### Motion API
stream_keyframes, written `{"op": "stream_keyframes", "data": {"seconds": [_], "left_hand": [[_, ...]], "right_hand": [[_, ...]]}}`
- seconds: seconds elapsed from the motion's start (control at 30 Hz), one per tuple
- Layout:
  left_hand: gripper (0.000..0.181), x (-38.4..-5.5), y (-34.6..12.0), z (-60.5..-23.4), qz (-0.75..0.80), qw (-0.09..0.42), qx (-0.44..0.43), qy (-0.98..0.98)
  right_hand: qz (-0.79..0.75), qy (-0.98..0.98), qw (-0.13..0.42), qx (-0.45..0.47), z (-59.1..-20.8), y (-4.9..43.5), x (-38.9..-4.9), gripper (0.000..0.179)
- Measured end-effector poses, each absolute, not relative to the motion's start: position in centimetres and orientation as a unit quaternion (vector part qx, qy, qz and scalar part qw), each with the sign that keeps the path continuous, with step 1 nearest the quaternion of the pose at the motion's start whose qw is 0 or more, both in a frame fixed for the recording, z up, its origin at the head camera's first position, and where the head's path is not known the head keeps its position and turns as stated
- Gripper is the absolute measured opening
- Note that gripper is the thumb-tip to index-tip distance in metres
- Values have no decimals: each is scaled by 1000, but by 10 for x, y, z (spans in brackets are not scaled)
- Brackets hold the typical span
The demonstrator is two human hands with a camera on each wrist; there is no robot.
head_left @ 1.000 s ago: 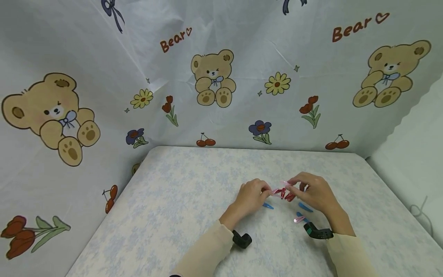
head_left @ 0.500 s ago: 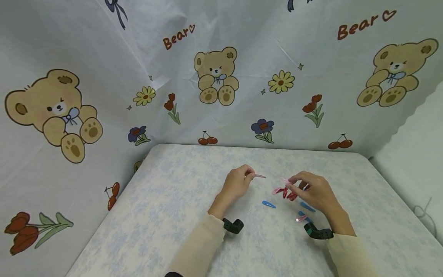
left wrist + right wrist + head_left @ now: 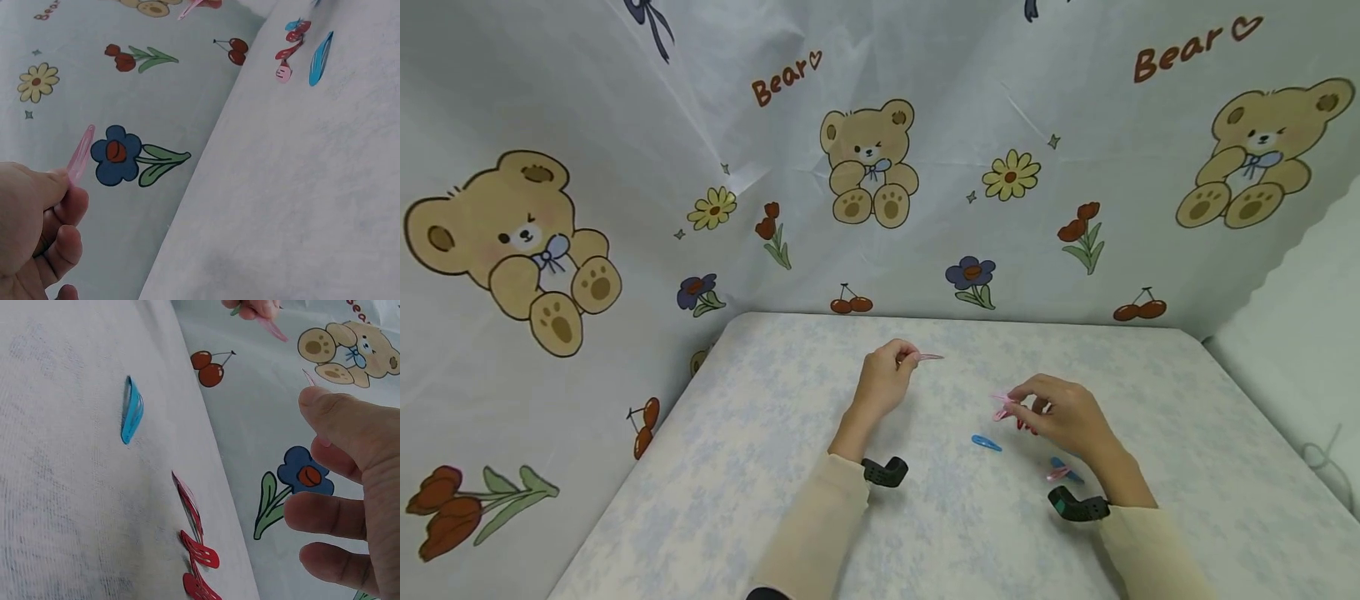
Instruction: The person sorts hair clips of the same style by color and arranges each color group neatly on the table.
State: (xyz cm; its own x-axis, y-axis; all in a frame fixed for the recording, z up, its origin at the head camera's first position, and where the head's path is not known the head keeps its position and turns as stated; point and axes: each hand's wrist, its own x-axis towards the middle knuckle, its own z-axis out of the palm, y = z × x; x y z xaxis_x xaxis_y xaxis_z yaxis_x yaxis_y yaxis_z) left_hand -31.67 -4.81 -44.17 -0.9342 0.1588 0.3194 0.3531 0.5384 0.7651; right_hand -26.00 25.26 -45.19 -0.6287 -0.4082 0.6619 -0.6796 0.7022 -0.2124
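My left hand (image 3: 883, 377) pinches a pink snap hair clip (image 3: 80, 156) between thumb and forefinger, held up over the back middle of the table. Over the small heap to the right, my right hand (image 3: 1063, 414) pinches another pink hair clip (image 3: 1002, 397); in the right wrist view only its tip (image 3: 308, 376) and a bit below the thumb show. Beneath the right hand lie red hair clips (image 3: 201, 550) and a pink one (image 3: 1000, 414), partly covered by its fingers in the head view. A blue hair clip (image 3: 987, 442) lies between the two hands, nearer the front.
Close to the right wrist, a pink hair clip (image 3: 1057, 473) lies across a blue clip (image 3: 1073, 477). The pale patterned table (image 3: 805, 400) backs onto a hanging bear-print cloth (image 3: 925, 275). A white cable (image 3: 1326, 467) hangs at the far right.
My left hand has lifted away from the heap with a pink hair clip, moving left and back. My right hand, still pinching its clip, has shifted slightly left.
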Motion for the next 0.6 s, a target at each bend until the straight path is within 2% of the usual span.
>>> {"op": "stream_keyframes", "data": {"seconds": [0.6], "left_hand": [[15,-330,-88,-439,-454,139,-116,-873]], "right_hand": [[240,-861,306,329,-450,200,-276,18]]}}
